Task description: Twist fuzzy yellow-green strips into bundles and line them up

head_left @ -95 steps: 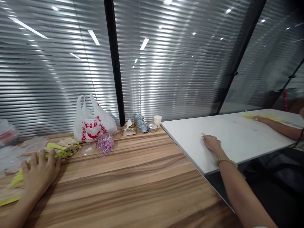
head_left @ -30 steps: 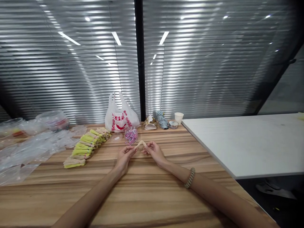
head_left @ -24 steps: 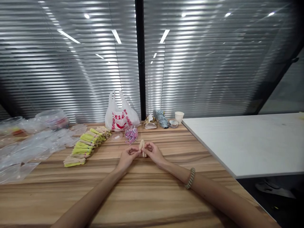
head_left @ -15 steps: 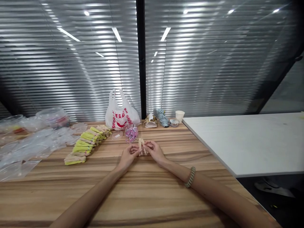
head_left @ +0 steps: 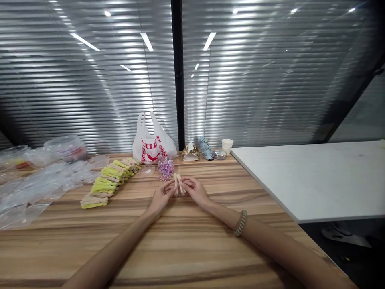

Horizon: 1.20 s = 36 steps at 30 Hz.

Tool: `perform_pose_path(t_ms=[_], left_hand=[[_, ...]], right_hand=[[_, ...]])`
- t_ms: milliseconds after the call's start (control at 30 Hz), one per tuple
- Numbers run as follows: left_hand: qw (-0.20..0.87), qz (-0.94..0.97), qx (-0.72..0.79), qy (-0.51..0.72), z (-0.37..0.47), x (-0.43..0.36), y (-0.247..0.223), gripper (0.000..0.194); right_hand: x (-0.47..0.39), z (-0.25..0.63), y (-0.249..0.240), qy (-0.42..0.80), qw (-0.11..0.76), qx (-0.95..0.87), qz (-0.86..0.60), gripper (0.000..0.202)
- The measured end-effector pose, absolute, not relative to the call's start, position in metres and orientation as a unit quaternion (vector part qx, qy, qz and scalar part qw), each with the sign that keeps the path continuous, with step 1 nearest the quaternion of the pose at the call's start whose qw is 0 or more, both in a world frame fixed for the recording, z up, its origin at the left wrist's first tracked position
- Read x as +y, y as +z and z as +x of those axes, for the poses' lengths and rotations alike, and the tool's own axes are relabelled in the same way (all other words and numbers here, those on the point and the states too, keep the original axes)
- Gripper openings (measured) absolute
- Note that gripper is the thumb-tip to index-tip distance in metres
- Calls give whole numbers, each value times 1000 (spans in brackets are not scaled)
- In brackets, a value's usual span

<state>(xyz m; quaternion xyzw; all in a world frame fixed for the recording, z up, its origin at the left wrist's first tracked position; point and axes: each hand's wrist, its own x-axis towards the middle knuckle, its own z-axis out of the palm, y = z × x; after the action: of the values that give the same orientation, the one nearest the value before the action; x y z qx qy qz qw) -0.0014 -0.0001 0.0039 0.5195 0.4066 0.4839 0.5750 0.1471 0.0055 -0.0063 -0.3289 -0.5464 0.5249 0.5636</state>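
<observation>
Two thin beige strips of soft-looking material stand side by side between my hands, just above the wooden table (head_left: 186, 241). My left hand (head_left: 163, 197) is closed, pinching the left beige strip (head_left: 175, 179) between thumb and fingers. The right beige strip (head_left: 179, 179) is pinched by my right hand (head_left: 195, 192), which wears a coiled band at the wrist. A narrow gap shows between the strips at their tops. Just beyond my left hand lies a clear tub of pink and purple bands (head_left: 166, 168), some spilling out. What exactly the strips are is too small to tell.
To the left runs a row of yellow and beige bundles (head_left: 104, 184), beside flat clear plastic bags (head_left: 39, 188). A white carrier bag (head_left: 153, 146), a gold tissue pack (head_left: 190, 152), a folded blue umbrella-like item (head_left: 205, 148) and a paper cup (head_left: 227, 146) stand at the back. A white table (head_left: 315, 180) adjoins on the right.
The beige material between my hands, earlier bunched and joined at the top, now shows as two separate upright strips. Both hands have stayed in nearly the same place.
</observation>
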Motion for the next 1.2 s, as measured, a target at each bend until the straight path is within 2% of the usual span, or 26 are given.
perform_pose_path(t_ms=[167,533,933,1200], left_hand=[[575,511,407,492,-1,1,3,57],[573,515,420,481,1,-1,5,66],[535,565,424,463,0,-4,9,67],[533,556,443,459,2,-8,12,65]], right_hand=[[7,147,-8,501,558,-576,-326,26],[7,147,-7,449,570,-602,-334,22],[7,147,-8,500,568,-565,-330,33],[4,149,-4,479,541,-602,-340,27]])
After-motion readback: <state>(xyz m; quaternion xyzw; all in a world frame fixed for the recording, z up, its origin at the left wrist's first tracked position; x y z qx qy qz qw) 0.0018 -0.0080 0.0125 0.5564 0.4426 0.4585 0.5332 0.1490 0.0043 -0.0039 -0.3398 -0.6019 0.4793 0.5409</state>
